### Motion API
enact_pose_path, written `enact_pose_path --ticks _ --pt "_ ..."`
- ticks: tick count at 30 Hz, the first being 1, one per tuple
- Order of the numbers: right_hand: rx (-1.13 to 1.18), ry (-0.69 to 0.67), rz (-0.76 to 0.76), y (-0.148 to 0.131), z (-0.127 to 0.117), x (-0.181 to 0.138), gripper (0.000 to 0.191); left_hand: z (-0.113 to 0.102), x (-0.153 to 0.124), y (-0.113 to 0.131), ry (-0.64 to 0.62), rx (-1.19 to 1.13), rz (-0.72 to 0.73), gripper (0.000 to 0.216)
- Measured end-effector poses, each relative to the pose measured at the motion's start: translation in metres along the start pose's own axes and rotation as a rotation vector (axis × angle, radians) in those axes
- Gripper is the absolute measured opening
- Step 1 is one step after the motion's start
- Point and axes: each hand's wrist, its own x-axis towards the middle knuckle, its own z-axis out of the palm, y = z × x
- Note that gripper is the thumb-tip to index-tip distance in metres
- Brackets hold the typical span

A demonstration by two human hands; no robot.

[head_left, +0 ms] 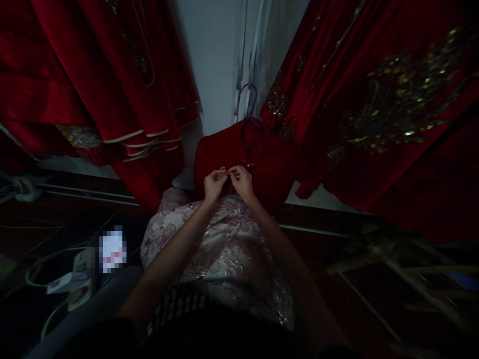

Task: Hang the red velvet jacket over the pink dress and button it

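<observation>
your left hand [214,184] beside your right hand [242,182], fingertips of both pinched on the red garment [275,162], its neckline [250,164] just beyond

Sequined garment [404,99] right; pale-edged red cloth [116,94] left; power strip [80,262] lower left

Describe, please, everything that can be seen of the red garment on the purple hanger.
The red garment looks like plain cloth, dark in this dim light. It hangs on a purple hanger, whose hook shows above its rounded neck opening. Small, shiny ornaments sit near the bottom of that opening. The left hand and right hand pinch a tiny item at its front, too small to identify. Its lower edge is partly hidden.
</observation>
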Motion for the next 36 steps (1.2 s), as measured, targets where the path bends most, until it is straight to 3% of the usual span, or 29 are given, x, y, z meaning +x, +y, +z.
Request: enact_pose_path --ticks 7,12,15,19,21,24,30,36 --pt "-0.139 -0.010 0.011 -0.006 -0.005 0.000 0.012 -0.008 0.002 0.008 -0.088 0.121 0.038 0.021" --pt "-0.064 0.017 0.019 -0.001 -0.002 0.004 0.009 -0.011 0.010 0.007 -0.158 0.110 0.078 0.024" --pt "0.116 -0.047 0.112 0.006 -0.002 0.003 0.013 -0.004 0.001 -0.003 -0.060 0.025 0.096 0.028" --pt "0.208 -0.132 0.182 0.006 -0.012 -0.012 0.017 0.013 -0.043 -0.025 0.170 -0.013 0.030 0.023" --pt "0.144 -0.158 0.152 0.001 -0.021 -0.026 0.016 0.019 -0.070 -0.036 0.148 0.093 -0.042 0.020" --pt "0.094 -0.180 0.156 -0.003 -0.037 -0.051 0.016 0.022 -0.094 -0.045 0.094 0.279 0.044 0.027" --pt "-0.041 -0.048 0.281 0.017 -0.055 -0.081 0.023 0.015 -0.092 -0.047 0.137 0.415 0.122 0.046" --pt "-0.046 -0.124 0.376 0.040 -0.042 -0.085 0.034 0.011 -0.083 -0.051 0.150 0.467 0.043 0.052"
